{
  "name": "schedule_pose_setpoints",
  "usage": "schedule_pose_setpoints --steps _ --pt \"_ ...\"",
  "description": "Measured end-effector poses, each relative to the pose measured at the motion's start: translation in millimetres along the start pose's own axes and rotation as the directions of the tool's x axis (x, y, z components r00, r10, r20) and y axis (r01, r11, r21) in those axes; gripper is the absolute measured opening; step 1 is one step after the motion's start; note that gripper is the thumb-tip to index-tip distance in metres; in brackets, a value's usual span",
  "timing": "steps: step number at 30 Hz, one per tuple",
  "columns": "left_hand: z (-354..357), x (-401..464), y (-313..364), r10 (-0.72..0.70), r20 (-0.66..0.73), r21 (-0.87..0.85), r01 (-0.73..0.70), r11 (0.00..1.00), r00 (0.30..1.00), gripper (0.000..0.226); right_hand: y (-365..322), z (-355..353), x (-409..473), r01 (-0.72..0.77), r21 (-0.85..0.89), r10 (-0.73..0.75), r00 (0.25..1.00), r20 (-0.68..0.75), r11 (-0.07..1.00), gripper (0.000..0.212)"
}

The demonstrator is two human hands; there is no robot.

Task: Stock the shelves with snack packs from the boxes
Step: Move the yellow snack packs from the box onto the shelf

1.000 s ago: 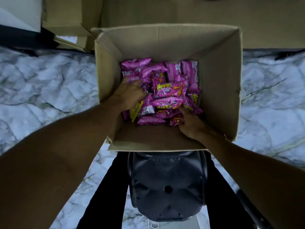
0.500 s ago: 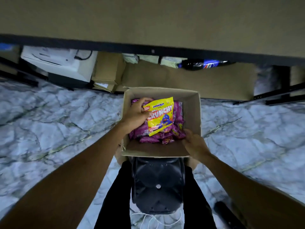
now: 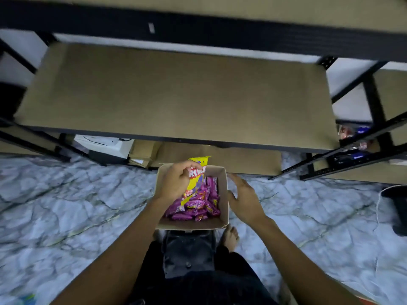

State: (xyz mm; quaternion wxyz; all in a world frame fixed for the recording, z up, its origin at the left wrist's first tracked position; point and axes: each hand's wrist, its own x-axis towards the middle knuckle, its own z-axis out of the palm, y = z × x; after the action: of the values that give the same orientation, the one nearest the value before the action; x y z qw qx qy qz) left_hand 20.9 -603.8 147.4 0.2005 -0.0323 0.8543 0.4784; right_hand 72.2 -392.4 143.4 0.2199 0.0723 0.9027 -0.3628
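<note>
An open cardboard box [image 3: 224,190] sits on a black stool, holding several pink snack packs [image 3: 198,202]. My left hand [image 3: 175,182] grips a yellow snack pack [image 3: 196,178] by its left edge and holds it upright above the box. My right hand [image 3: 244,198] hovers beside the box's right wall, fingers spread and holding nothing. A bare brown shelf board [image 3: 176,95] spans the view just beyond the box.
The black stool [image 3: 187,252] stands between my legs on a marble floor [image 3: 66,205]. Cardboard boxes [image 3: 143,153] and a white box [image 3: 105,143] lie under the shelf. A neighbouring rack [image 3: 356,148] at right holds packets. A dark object [image 3: 396,208] sits at far right.
My left hand has lifted the yellow pack out of the box. My right hand left the box and opened beside it. The view rose, showing the shelf.
</note>
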Motion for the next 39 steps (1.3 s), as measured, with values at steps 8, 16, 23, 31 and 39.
schedule_pose_setpoints --steps 8,16,23,31,39 --pt "-36.8 -52.6 170.2 0.115 -0.096 -0.23 -0.135 0.964 0.989 0.052 -50.2 -120.4 -84.4 0.165 0.021 -0.154 0.953 -0.26 0.986 0.044" --pt "-65.1 -72.0 307.8 0.272 -0.192 -0.423 -0.33 0.844 0.943 0.032 -93.0 -252.9 -91.2 0.477 -0.079 -0.42 0.67 -0.612 0.875 0.034" --pt "-78.7 -17.8 394.9 0.382 -0.229 -0.446 -0.445 0.776 0.895 0.062 -129.9 -344.0 -50.9 0.526 -0.223 -0.524 0.538 -0.66 0.821 0.035" --pt "-56.1 54.9 439.7 0.389 -0.318 -0.191 -0.461 0.867 0.865 0.048 -144.6 -396.8 -0.9 0.283 -0.568 -0.573 0.694 -0.436 0.773 0.022" --pt "-86.2 99.6 460.5 0.45 -0.31 0.117 -0.436 0.892 0.837 0.041 -165.4 -411.6 14.1 0.22 -0.529 -0.512 0.696 -0.503 0.82 0.021"
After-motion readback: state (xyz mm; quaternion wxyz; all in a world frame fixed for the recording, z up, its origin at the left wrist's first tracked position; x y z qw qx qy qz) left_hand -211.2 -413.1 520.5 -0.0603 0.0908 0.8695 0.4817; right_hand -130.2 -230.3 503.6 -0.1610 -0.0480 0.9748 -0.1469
